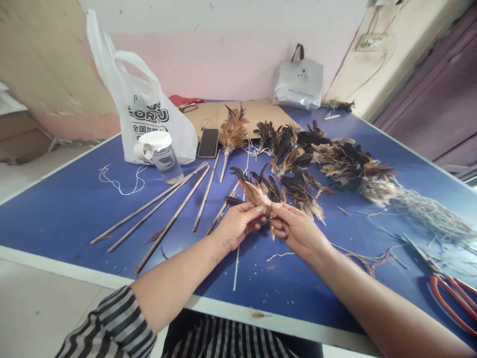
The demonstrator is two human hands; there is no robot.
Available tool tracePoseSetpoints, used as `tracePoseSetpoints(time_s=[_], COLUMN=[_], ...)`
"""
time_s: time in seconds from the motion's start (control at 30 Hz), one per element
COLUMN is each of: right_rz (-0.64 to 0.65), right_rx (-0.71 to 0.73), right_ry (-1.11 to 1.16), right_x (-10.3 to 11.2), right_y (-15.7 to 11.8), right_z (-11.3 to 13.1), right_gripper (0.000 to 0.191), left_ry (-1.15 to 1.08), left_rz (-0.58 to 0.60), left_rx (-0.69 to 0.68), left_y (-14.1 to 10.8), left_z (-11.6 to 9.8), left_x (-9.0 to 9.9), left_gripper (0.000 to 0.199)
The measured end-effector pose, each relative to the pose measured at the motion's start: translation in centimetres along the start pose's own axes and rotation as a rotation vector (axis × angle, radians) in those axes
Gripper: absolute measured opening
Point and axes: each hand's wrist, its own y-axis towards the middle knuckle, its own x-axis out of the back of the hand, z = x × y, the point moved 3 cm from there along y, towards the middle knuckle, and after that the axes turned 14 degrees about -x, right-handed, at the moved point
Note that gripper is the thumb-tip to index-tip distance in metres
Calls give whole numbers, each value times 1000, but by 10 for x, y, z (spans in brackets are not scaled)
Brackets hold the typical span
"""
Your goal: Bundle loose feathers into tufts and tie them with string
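Between my two hands, over the front middle of the blue table [175, 278], is a small bunch of brown and black feathers [254, 193]. My left hand [240, 223] pinches its pale base from the left. From the right, the fingers of my right hand [296, 229] close on the same base. Black feathers [300, 191] lie just behind my hands. A feather duster [233, 130] with a short stick handle lies farther back. Thin wooden sticks [175, 219] are spread out to the left of my hands.
Red-handled scissors [443, 283] and tangled pale string [432, 211] lie at right, near a feather heap [346, 159]. A white plastic bag [160, 119], a lidded cup [164, 159] and a phone [208, 143] are at back left. A silver bag [298, 82] stands behind on cardboard [257, 112].
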Motion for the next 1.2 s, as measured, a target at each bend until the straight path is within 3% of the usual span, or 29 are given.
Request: tracePoseSetpoints(time_s=[0.37,0.67,1.0,1.2], right_rz=[-21,-24,-251,-257], right_rx=[11,25,320,354], right_ry=[-94,-203,-712,-689], right_x=[0,4,1,4], right_y=[3,4,-16,-10], right_z=[-9,-4,20,16], right_gripper=[33,32,22,21], left_ry=[106,113,3,22], left_rz=[-33,-7,63,128], left_rx=[-120,-99,-64,-49], left_y=[-1,-1,-3,-2], left_z=[1,-2,-5,-3], left_x=[0,0,-2,-1], left_gripper=[25,23,22,23])
